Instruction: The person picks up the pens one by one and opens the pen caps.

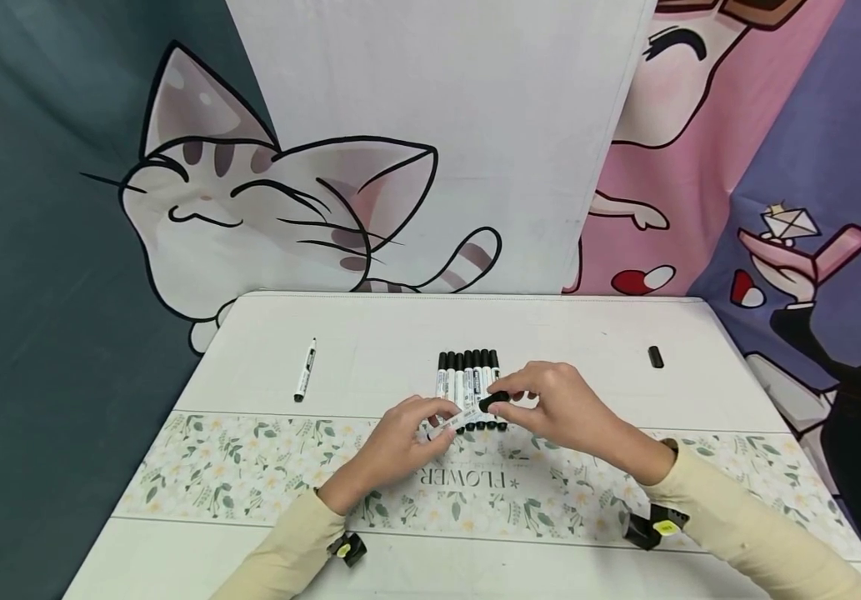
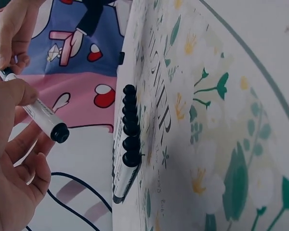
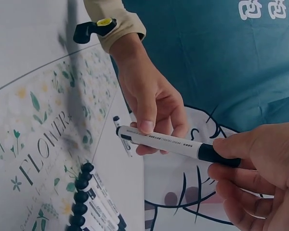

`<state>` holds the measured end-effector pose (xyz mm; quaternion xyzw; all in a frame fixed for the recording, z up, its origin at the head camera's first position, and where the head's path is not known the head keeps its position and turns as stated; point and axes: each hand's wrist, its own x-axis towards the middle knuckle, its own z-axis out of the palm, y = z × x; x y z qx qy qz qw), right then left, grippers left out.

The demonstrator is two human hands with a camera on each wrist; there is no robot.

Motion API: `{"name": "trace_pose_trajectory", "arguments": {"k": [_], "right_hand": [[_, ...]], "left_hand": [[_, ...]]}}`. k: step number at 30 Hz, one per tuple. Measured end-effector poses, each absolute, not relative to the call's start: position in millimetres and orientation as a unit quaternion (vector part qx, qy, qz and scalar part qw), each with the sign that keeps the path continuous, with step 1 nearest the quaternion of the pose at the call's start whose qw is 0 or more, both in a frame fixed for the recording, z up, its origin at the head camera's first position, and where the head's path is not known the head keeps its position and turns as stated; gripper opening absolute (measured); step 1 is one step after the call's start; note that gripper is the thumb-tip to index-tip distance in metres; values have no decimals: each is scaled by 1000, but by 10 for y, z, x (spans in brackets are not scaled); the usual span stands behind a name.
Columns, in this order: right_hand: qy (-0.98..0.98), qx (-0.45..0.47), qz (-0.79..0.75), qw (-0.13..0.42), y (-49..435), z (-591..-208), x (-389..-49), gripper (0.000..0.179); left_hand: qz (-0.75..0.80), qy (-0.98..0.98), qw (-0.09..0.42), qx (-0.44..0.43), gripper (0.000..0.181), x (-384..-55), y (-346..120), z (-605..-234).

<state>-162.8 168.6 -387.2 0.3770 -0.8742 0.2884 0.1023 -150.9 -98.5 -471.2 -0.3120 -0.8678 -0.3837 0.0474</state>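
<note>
Marker [image 3: 171, 145] bridges left hand [image 1: 404, 437] and right hand [image 1: 559, 410], well inside far table edge [image 1: 520, 299].

- White table [image 1: 377, 329], crossed by a floral band [image 1: 501, 512] lettered "FLOWER"
- Teal cloth [image 1: 40, 300] beside a white one [image 1: 430, 75]
- Smiling cartoon cat [image 1: 250, 221] spanning both
- Pink cloth [image 1: 711, 187] and blue cloth [image 1: 813, 162], bearing cartoon figures

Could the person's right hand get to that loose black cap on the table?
Probably yes: nothing seems to stand between the right hand and the loose black cap. That hand is busy, though, pinching the black end of a marker, so it would likely have to let go first.
</note>
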Motion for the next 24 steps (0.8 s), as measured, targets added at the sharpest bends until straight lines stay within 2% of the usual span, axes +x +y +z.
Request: {"name": "trace_pose_trajectory", "arguments": {"k": [12, 24], "right_hand": [[-874, 359, 311, 97, 1680, -3824, -1575, 19], [-844, 393, 338, 139, 1714, -3871, -1593, 12]], "left_hand": [[-400, -848, 121, -326, 30, -1522, -897, -4712], [-411, -843, 116, -327, 25, -1534, -860, -4680]]}}
